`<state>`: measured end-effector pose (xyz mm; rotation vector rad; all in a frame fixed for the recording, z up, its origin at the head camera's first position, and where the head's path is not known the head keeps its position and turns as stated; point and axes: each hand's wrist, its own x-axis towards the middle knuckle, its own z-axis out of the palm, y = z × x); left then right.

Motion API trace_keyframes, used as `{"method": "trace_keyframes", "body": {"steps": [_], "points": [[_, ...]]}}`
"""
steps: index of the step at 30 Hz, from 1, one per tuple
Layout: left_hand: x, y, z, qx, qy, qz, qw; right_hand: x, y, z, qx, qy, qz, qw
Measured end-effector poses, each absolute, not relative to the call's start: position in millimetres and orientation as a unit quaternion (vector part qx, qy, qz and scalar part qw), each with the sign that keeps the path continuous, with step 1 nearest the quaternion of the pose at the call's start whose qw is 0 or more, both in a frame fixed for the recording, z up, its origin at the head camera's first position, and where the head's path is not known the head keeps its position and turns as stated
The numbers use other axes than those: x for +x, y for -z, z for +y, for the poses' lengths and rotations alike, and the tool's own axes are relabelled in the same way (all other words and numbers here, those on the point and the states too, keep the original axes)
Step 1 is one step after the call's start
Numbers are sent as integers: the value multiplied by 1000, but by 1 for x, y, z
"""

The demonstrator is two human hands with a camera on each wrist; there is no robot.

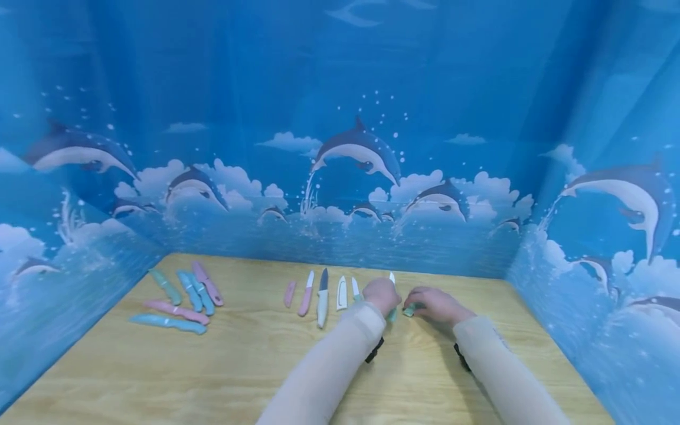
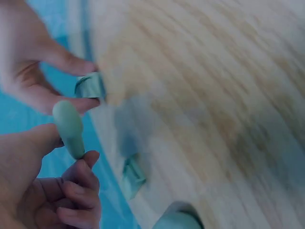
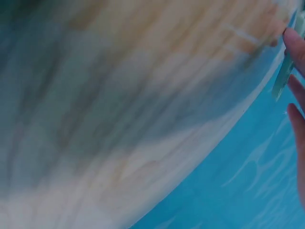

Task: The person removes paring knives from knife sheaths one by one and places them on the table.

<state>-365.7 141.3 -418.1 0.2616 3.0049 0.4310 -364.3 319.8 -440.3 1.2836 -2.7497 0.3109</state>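
Mint-green plastic-handled knife [image 1: 392,295] with a white blade, gripped in the left hand [image 1: 381,295] above the wooden table [image 1: 255,366], blade tip pointing toward the far dolphin-printed blue backdrop [image 1: 340,177]. Left-hand fingers [image 2: 71,191] curled round the rounded green handle end [image 2: 69,126], as seen from the left wrist. Just right of that knife, a small mint-green blade cover [image 1: 410,309], pinched between thumb and fingertips [image 2: 71,64] of the right hand [image 1: 435,304], low over the table; cover and handle close together but apart. Right wrist view heavily blurred: only fingertips [image 3: 296,43] at the frame edge with a thin pale green strip beside them, over the wood grain.

Immediately left of the held knife, lying flat in a row on the table: a short white-bladed knife [image 1: 355,289], a white blade cover [image 1: 342,293], a dark-bladed knife with a pale handle [image 1: 322,298], a white-bladed knife with a pink handle [image 1: 306,294], and a pink blade cover [image 1: 289,293].

Well to the left of that row, near the table's far left corner, a loose cluster of sheathed knives [image 1: 183,298] in green, blue and pink, some side by side and touching, two lying crosswise nearer the viewer.

Both forearms in pale cream sleeves [image 1: 329,366], each with a dark strap at the wrist.
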Motion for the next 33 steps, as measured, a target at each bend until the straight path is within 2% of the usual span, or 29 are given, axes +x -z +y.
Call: {"method": "trace_keyframes", "body": {"steps": [13,23,33], "points": [[-370,429,149,61,-41,996,49,-363,441,320,401,-126,-907,-3],[-364,428,156,50,31,997,48,-365,439,316,414,-121,-902,0],[-374,435,156,43,21,997,56,-367,438,314,409,-111,-906,-9]]}}
